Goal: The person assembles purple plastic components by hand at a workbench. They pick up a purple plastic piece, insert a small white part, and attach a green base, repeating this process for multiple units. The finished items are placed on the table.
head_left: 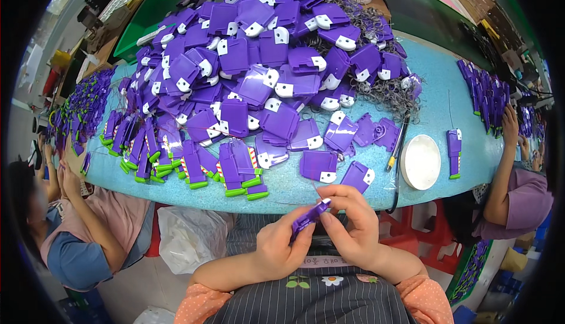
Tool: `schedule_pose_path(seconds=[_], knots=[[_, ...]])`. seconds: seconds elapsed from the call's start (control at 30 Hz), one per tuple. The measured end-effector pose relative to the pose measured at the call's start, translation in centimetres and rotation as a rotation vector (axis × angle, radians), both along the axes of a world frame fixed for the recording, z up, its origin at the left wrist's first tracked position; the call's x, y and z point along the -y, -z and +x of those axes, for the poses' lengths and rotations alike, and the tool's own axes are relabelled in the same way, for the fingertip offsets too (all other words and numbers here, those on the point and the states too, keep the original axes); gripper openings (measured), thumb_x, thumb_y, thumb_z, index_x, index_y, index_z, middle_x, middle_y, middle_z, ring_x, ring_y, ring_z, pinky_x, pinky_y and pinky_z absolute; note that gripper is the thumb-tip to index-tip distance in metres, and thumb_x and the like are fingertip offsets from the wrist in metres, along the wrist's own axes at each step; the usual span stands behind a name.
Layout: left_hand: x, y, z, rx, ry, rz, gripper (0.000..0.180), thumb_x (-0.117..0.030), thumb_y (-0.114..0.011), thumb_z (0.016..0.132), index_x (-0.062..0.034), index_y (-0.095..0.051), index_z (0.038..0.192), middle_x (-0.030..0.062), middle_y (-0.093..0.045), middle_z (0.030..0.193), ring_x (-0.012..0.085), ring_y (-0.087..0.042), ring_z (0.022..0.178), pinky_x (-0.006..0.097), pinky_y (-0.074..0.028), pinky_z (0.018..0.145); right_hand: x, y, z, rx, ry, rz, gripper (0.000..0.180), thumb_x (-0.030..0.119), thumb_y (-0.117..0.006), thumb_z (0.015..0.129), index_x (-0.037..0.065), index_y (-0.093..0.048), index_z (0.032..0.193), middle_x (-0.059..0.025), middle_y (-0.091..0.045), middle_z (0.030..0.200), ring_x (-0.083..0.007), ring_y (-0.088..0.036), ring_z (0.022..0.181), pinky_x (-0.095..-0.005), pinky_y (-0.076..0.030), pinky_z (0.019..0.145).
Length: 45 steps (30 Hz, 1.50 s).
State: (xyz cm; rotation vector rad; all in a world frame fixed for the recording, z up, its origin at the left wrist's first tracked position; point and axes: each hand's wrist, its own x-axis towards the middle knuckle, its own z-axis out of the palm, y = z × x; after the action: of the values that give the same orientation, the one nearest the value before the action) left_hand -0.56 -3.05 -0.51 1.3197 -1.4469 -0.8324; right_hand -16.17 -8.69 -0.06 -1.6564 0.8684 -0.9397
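My left hand is closed around a small purple plastic part with a white end, held edge-on above my lap, just off the table's near edge. My right hand pinches at the white end of that part, its thumb and forefinger together. A thin wire seems to rise by those fingertips; whether they grip it is hard to see. Beyond my hands, flat purple pieces with white corners lie on the blue table. Left of them are purple parts with green ends and striped edges.
A large heap of purple-and-white pieces covers the table's middle, with tangled grey wires to its right. A white round bowl and a single green-ended part stand at right. Co-workers sit at left and right.
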Motion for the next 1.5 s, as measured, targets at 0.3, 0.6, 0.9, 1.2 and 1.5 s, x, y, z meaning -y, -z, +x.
schedule_pose_path(seconds=[0.3, 0.6, 0.9, 1.2, 1.5], knots=[[-0.7, 1.5, -0.9, -0.515, 0.055, 0.191, 0.031, -0.002, -0.050, 0.091, 0.0073, -0.044, 0.120, 0.0120, -0.061, 0.103, 0.0138, -0.061, 0.087, 0.027, -0.049, 0.076, -1.6, 1.3, 1.6, 0.223, 0.136, 0.245, 0.013, 0.001, -0.055, 0.086, -0.003, -0.058, 0.098, -0.0114, -0.057, 0.097, -0.0106, -0.055, 0.078, -0.0207, -0.044, 0.067], [-0.2, 0.3, 0.2, -0.932, 0.140, 0.302, 0.033, -0.009, -0.039, 0.097, 0.0039, -0.034, 0.127, 0.0242, -0.051, 0.123, 0.0319, -0.056, 0.108, 0.041, -0.046, 0.093, 3.4, 0.4, -0.9, -0.278, 0.235, -0.143, 0.014, 0.005, -0.064, 0.079, 0.001, -0.059, 0.092, -0.0083, -0.051, 0.082, -0.0180, -0.052, 0.071, -0.0304, -0.042, 0.059], [1.0, -0.9, -0.4, -0.741, 0.061, 0.241, 0.031, -0.008, -0.041, 0.095, 0.0022, -0.036, 0.124, 0.0229, -0.053, 0.121, 0.0273, -0.061, 0.100, 0.039, -0.048, 0.090, 5.0, 0.3, -1.2, -0.684, 0.429, -0.646, 0.011, 0.003, -0.062, 0.072, 0.003, -0.058, 0.082, -0.0113, -0.057, 0.091, -0.0268, -0.056, 0.078, -0.0371, -0.046, 0.064], [2.2, 0.3, -0.7, -0.975, 0.349, 0.460, 0.028, -0.003, -0.040, 0.095, 0.0041, -0.039, 0.122, 0.0175, -0.055, 0.117, 0.0239, -0.057, 0.106, 0.033, -0.047, 0.090, 1.4, -1.7, -4.8, -0.145, -0.001, 0.032, 0.014, 0.002, -0.067, 0.076, 0.000, -0.059, 0.087, -0.0126, -0.059, 0.092, -0.0216, -0.058, 0.075, -0.0286, -0.047, 0.063], [2.0, 0.5, -1.3, -0.988, 0.399, 0.637, 0.030, -0.006, -0.041, 0.096, 0.0039, -0.039, 0.124, 0.0226, -0.050, 0.124, 0.0285, -0.059, 0.104, 0.036, -0.048, 0.090, 2.2, -1.8, -11.6, -0.626, 0.775, -0.483, 0.007, -0.001, -0.062, 0.074, -0.001, -0.058, 0.079, -0.0119, -0.051, 0.084, -0.0254, -0.050, 0.079, -0.0335, -0.039, 0.068]])
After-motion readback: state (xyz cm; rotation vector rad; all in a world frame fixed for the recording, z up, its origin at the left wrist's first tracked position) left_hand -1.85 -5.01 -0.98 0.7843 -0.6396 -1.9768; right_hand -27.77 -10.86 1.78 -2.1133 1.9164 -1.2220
